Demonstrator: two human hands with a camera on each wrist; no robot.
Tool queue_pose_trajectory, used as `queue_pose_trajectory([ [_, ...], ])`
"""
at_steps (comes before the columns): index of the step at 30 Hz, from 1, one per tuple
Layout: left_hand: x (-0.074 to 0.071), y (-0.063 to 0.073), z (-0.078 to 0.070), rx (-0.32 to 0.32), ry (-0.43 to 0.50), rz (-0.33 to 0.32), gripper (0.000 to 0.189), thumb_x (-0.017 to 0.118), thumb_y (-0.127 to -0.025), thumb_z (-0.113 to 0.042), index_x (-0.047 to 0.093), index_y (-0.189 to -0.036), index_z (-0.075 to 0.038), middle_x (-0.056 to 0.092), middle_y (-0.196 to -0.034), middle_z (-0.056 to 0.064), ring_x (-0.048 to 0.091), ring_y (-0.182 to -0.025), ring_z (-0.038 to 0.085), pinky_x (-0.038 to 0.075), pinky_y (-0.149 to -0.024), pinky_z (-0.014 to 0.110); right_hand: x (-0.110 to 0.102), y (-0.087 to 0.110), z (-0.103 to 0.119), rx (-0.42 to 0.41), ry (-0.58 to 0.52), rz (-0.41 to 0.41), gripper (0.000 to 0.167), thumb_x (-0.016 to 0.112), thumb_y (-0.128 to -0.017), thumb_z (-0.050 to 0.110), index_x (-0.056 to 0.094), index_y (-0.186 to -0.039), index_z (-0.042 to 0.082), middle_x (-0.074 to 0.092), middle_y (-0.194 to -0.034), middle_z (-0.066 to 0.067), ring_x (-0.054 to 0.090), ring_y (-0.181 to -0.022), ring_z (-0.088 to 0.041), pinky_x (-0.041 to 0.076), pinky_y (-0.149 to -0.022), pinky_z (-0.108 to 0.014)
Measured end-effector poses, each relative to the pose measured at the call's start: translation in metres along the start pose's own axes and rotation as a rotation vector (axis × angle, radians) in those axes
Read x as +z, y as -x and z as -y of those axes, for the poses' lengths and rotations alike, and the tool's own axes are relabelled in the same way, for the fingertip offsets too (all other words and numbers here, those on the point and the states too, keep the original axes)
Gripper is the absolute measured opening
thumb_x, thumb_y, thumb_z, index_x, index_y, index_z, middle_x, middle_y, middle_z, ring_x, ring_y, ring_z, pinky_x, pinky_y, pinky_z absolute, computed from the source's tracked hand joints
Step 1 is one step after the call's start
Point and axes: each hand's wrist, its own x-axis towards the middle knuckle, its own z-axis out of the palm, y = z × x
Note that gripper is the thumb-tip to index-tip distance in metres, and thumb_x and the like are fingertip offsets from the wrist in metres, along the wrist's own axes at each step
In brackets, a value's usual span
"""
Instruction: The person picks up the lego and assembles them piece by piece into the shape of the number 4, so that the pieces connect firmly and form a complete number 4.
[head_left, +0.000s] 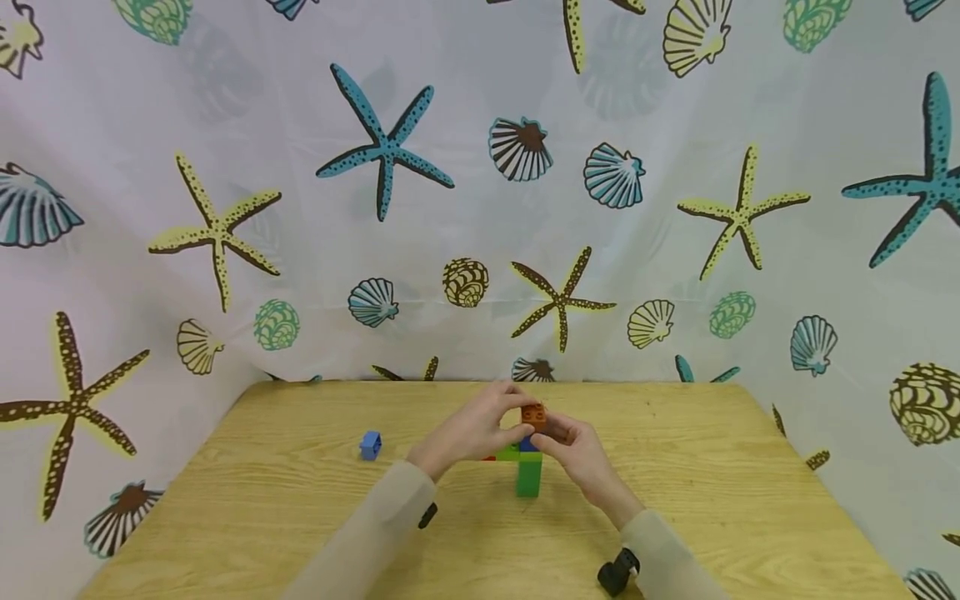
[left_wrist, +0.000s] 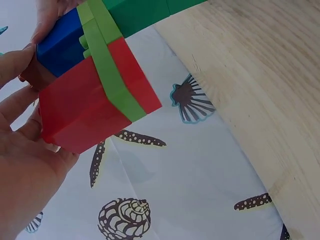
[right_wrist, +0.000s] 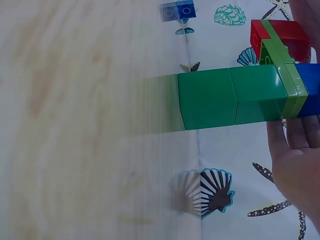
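Observation:
A tower of toy building bricks stands upright on the table, with two green bricks [right_wrist: 207, 99] at its base. On them lies a light green plate [left_wrist: 107, 65] that reaches out sideways and carries a red brick [left_wrist: 82, 107]. A blue brick [left_wrist: 64, 41] sits over the green column, topped by an orange brick [head_left: 533, 414]. My left hand [head_left: 480, 423] pinches the orange brick between thumb and fingers from the left. From the right, my right hand [head_left: 579, 457] grips the tower at the blue brick, its thumb in front and fingers round the far side.
A loose blue brick [head_left: 371, 445] lies on the wooden table [head_left: 300, 517], left of the tower. Behind the table hangs a white curtain [head_left: 465, 225] printed with starfish and shells. A black wrist camera [head_left: 618, 572] shows by the right sleeve.

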Motion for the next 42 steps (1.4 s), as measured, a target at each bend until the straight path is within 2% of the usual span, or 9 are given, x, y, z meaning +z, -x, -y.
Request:
queue_pose_trajectory([
  [8, 0.001, 0.008, 0.013, -0.016, 0.161, -0.011, 0.055, 0.069, -0.091, -0.021, 0.051, -0.143, -0.015, 0.056, -0.135, 0.009, 0.053, -0.122, 0.025, 0.045, -0.101, 0.050, 0.000, -0.001, -0.001, 0.030, -0.001, 0.010, 0.049, 0.064, -0.096, 0.022, 0.052, -0.140, 0.004, 0.062, -0.131, -0.017, 0.064, -0.110, -0.013, 0.051, -0.097, -0.030],
  [12, 0.000, 0.013, 0.020, -0.047, 0.245, -0.071, 0.046, 0.066, -0.094, -0.021, 0.056, -0.138, -0.015, 0.062, -0.125, 0.006, 0.057, -0.112, 0.020, 0.049, -0.094, 0.044, -0.001, -0.001, 0.000, 0.033, 0.018, -0.010, 0.047, 0.064, -0.096, 0.022, 0.053, -0.138, 0.004, 0.063, -0.130, -0.016, 0.064, -0.111, -0.014, 0.052, -0.096, -0.030],
  [16, -0.001, 0.018, 0.028, -0.115, 0.312, -0.176, 0.033, 0.064, -0.096, -0.024, 0.065, -0.128, -0.016, 0.068, -0.109, 0.001, 0.060, -0.097, 0.014, 0.051, -0.082, 0.033, -0.001, 0.000, -0.001, 0.048, 0.027, -0.020, 0.048, 0.065, -0.095, 0.023, 0.053, -0.138, 0.005, 0.063, -0.129, -0.015, 0.063, -0.113, -0.016, 0.051, -0.097, -0.032],
  [21, -0.005, 0.025, 0.040, -0.181, 0.366, -0.296, 0.019, 0.062, -0.097, -0.020, 0.073, -0.112, -0.016, 0.072, -0.103, 0.000, 0.060, -0.080, 0.012, 0.051, -0.074, 0.029, -0.002, 0.000, -0.001, 0.063, 0.042, -0.015, 0.052, 0.066, -0.095, 0.026, 0.051, -0.141, 0.006, 0.061, -0.133, -0.015, 0.060, -0.119, -0.021, 0.050, -0.100, -0.034],
  [25, -0.009, 0.032, 0.053, -0.212, 0.389, -0.341, 0.017, 0.061, -0.098, -0.018, 0.075, -0.108, -0.015, 0.073, -0.101, 0.001, 0.059, -0.076, 0.015, 0.051, -0.067, 0.028, -0.002, -0.001, 0.000, 0.073, 0.043, -0.015, 0.054, 0.066, -0.095, 0.026, 0.049, -0.142, 0.006, 0.059, -0.136, -0.015, 0.059, -0.121, -0.022, 0.049, -0.101, -0.033],
  [28, -0.011, 0.039, 0.063, -0.238, 0.422, -0.350, 0.017, 0.061, -0.098, -0.019, 0.074, -0.108, -0.015, 0.072, -0.098, 0.003, 0.060, -0.076, 0.016, 0.051, -0.063, 0.028, -0.002, -0.001, -0.001, 0.069, 0.039, -0.002, 0.056, 0.066, -0.095, 0.025, 0.047, -0.144, 0.005, 0.058, -0.136, -0.017, 0.060, -0.120, -0.021, 0.049, -0.100, -0.031],
  [32, -0.011, 0.049, 0.077, -0.271, 0.458, -0.349, 0.018, 0.061, -0.098, -0.021, 0.073, -0.110, -0.015, 0.071, -0.096, 0.005, 0.062, -0.078, 0.016, 0.053, -0.066, 0.030, -0.002, -0.002, -0.001, 0.066, 0.040, 0.004, 0.057, 0.067, -0.094, 0.024, 0.047, -0.144, 0.003, 0.058, -0.136, -0.018, 0.061, -0.117, -0.018, 0.050, -0.099, -0.029],
  [37, -0.012, 0.061, 0.092, -0.310, 0.449, -0.375, 0.019, 0.062, -0.097, -0.021, 0.073, -0.111, -0.014, 0.072, -0.095, 0.005, 0.064, -0.078, 0.016, 0.054, -0.068, 0.029, -0.001, -0.002, 0.001, 0.067, 0.035, -0.004, 0.058, 0.068, -0.094, 0.024, 0.046, -0.145, 0.005, 0.059, -0.135, -0.017, 0.062, -0.114, -0.015, 0.050, -0.097, -0.027],
  [42, -0.018, 0.071, 0.102, -0.341, 0.439, -0.353, 0.021, 0.061, -0.098, -0.019, 0.072, -0.114, -0.011, 0.071, -0.096, 0.007, 0.064, -0.082, 0.024, 0.053, -0.066, 0.028, -0.001, -0.001, 0.003, 0.067, 0.024, -0.006, 0.060, 0.067, -0.094, 0.022, 0.043, -0.147, 0.007, 0.057, -0.138, -0.018, 0.059, -0.117, -0.017, 0.050, -0.097, -0.028],
])
